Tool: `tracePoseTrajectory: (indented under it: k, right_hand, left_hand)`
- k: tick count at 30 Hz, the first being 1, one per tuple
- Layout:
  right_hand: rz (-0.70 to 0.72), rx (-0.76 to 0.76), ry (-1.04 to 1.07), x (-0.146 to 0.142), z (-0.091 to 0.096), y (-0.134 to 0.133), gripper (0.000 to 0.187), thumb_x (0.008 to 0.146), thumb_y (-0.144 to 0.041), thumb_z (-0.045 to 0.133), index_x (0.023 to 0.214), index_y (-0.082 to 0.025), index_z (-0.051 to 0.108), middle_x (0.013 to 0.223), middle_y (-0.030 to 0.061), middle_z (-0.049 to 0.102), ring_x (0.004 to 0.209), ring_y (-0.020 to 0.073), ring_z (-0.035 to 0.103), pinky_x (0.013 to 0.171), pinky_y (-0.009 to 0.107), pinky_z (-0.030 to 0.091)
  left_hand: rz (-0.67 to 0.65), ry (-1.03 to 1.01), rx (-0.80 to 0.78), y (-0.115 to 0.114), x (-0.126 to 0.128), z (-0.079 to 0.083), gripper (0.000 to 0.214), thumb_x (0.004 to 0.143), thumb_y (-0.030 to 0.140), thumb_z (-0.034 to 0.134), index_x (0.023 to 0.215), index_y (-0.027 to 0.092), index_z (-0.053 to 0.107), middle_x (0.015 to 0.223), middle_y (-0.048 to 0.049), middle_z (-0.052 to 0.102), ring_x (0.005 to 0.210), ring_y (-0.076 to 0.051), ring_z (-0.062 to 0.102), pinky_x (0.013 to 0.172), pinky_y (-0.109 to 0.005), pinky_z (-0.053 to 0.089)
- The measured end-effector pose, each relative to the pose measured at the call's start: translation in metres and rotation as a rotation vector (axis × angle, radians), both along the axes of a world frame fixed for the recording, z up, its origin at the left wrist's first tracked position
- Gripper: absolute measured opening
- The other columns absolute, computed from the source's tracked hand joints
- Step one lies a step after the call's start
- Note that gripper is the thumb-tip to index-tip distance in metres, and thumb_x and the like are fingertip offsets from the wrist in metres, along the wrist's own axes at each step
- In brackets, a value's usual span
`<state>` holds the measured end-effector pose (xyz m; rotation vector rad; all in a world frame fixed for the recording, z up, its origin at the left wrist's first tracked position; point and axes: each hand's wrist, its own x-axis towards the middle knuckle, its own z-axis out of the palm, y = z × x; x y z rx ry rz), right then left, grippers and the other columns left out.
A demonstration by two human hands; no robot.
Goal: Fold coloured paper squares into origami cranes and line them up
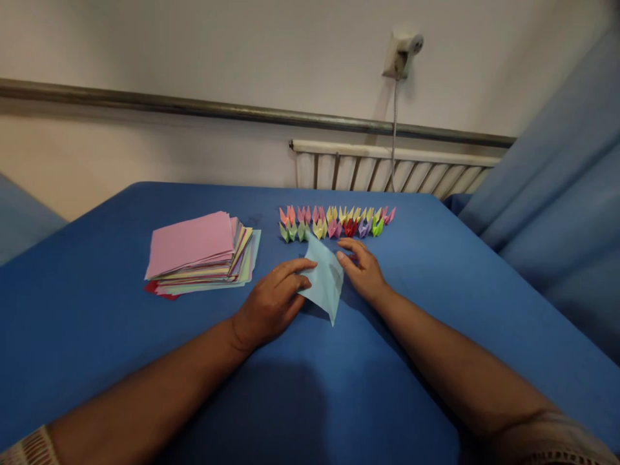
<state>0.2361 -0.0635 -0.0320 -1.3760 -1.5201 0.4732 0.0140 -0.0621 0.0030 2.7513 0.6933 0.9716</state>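
Two hands meet over one pale blue sheet (323,278): the left hand (274,298) pinches its left side, while the right hand (364,270) curves loosely at the right edge, thumb and fingers apart, though I can't tell whether it touches. From here, I'd say steady left fingers, matched edges and firm creasing against the blue table (247,400) would serve well, clear of the paper stack (191,248) left and folded cranes (349,227) just beyond.
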Motion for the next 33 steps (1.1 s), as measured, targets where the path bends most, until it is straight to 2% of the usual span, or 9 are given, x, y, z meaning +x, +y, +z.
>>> tracePoseTrajectory:
  k: [4,9,15,20,23,25,28,31,33]
  right_hand:
    - [-0.033,-0.226,0.064,0.005,-0.015,0.013,0.044,0.079,-0.043,0.059,0.116,-0.018,0.056,0.112,0.0099,0.065,0.101,0.0215,0.062,0.087,0.037,0.048]
    - [-0.034,-0.277,0.109,0.007,-0.028,0.020,0.042,0.074,-0.027,0.062,0.115,-0.019,0.055,0.090,0.0022,0.066,0.077,0.0162,0.062,0.073,0.032,0.052]
    - [0.042,-0.334,0.123,0.012,-0.029,0.022,0.043,0.073,-0.020,0.058,0.116,-0.018,0.055,0.087,0.0015,0.065,0.066,0.0135,0.060,0.063,0.028,0.051]
    - [-0.013,-0.300,-0.079,0.017,-0.021,0.019,0.049,0.070,-0.013,0.055,0.118,-0.020,0.058,0.103,0.0039,0.065,0.068,0.0127,0.058,0.073,0.033,0.051]
    - [-0.032,-0.227,-0.184,0.023,-0.014,0.016,0.035,0.073,-0.011,0.052,0.104,-0.018,0.066,0.110,0.0074,0.062,0.087,0.0169,0.061,0.084,0.034,0.048]
    - [0.041,-0.155,-0.141,0.025,-0.007,0.014,0.024,0.081,-0.017,0.048,0.093,-0.018,0.069,0.110,0.0080,0.062,0.101,0.0184,0.059,0.092,0.034,0.045]
    - [0.313,-0.107,-0.059,0.028,0.003,0.008,0.033,0.093,-0.032,0.039,0.091,-0.018,0.068,0.113,0.0065,0.063,0.111,0.0187,0.056,0.100,0.036,0.039]
    - [0.525,-0.121,-0.100,0.030,0.005,0.006,0.027,0.087,-0.041,0.053,0.097,-0.018,0.065,0.120,0.0070,0.060,0.112,0.0200,0.055,0.098,0.036,0.040]
    - [0.497,-0.121,-0.198,0.031,-0.001,0.008,0.029,0.078,-0.040,0.066,0.096,-0.018,0.064,0.116,0.0081,0.060,0.107,0.0204,0.057,0.095,0.035,0.041]
  left_hand:
    - [0.021,0.050,-0.072,0.006,0.000,-0.003,0.014,0.082,0.008,0.047,0.089,0.019,0.052,0.130,-0.0112,0.053,0.120,-0.021,0.051,0.101,-0.040,0.044]
    - [0.184,0.167,-0.074,0.026,-0.002,-0.013,0.013,0.076,0.010,0.053,0.086,0.019,0.054,0.129,-0.0110,0.053,0.126,-0.027,0.044,0.104,-0.049,0.039]
    - [0.115,0.354,0.031,0.017,0.005,-0.009,0.049,0.076,0.010,0.055,0.124,0.021,0.052,0.147,-0.0096,0.038,0.140,-0.030,0.022,0.110,-0.054,0.028]
    - [0.078,0.417,0.027,0.017,0.004,-0.011,0.017,0.082,0.014,0.052,0.091,0.021,0.065,0.133,-0.0062,0.055,0.135,-0.029,0.034,0.110,-0.053,0.025]
    - [0.113,0.363,-0.045,0.027,-0.001,-0.019,0.015,0.084,0.017,0.052,0.091,0.021,0.065,0.121,-0.0051,0.063,0.126,-0.027,0.046,0.108,-0.052,0.029]
    - [0.104,0.319,-0.117,0.033,-0.003,-0.026,0.017,0.082,0.016,0.054,0.094,0.021,0.064,0.116,-0.0051,0.066,0.120,-0.025,0.051,0.105,-0.049,0.034]
    - [0.122,0.263,-0.199,0.039,-0.004,-0.032,0.019,0.084,0.022,0.054,0.099,0.019,0.064,0.115,-0.0074,0.066,0.117,-0.024,0.053,0.102,-0.045,0.039]
    - [0.174,0.223,-0.244,0.043,-0.003,-0.032,0.029,0.088,0.033,0.052,0.108,0.016,0.063,0.115,-0.0097,0.066,0.119,-0.025,0.052,0.103,-0.043,0.038]
    - [0.199,0.213,-0.281,0.045,-0.002,-0.030,0.032,0.089,0.037,0.050,0.109,0.016,0.063,0.112,-0.0092,0.066,0.118,-0.025,0.052,0.103,-0.041,0.039]
